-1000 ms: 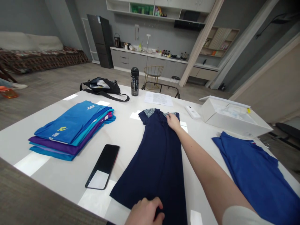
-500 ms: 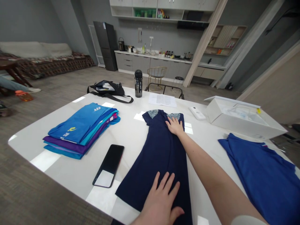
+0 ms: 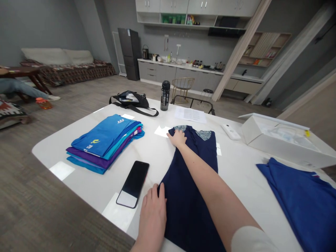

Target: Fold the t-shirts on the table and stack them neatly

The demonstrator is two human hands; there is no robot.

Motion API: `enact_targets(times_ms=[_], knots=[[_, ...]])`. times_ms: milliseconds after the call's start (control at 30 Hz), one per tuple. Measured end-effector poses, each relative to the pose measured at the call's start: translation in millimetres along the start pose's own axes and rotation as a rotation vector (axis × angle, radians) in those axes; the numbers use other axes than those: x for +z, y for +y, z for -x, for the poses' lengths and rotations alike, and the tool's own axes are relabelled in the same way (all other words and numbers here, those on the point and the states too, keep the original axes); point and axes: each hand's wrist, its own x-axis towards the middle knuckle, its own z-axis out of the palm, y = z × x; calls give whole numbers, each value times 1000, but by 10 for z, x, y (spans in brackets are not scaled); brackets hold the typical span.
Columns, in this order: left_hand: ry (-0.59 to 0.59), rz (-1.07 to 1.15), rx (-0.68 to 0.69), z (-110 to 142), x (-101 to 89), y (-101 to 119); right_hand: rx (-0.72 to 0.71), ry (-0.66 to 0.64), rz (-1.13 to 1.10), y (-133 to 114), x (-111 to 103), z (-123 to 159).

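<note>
- A black phone (image 3: 133, 183) lay screen up on the white table (image 3: 237, 178)
- A black bag (image 3: 135, 99) sat near its far edge
- A dark bottle (image 3: 165, 96) stood upright near the bag
- A printed sheet (image 3: 190, 114) lay flat right of the bottle
- A small white device (image 3: 231, 132) lay near an open white box (image 3: 285, 146)
- Beyond stood a gold chair (image 3: 183, 84), a dark fridge (image 3: 127, 54) and a grey kitchen counter (image 3: 166, 71)
- A patterned sofa (image 3: 70, 72) stood far back at the left

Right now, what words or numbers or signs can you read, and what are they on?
Nothing can be read clearly.
Black bottle: white lettering, too blurred.
Paper sheet: printed lines, too small.
Folded blue top: yellow logo and white marks, no readable letters.
White box: tiny marking near the lower edge, too small.
Navy garment: no words showing.
</note>
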Motion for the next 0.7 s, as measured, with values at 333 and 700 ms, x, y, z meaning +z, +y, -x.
enact_targets(times_ms=[333,700], knots=[[-68,93,-69,28,-59,-72,-8,70,7,-147,-30,-120],[139,603,160,189,-339,250,275,263,-738,910,-1005,-660]])
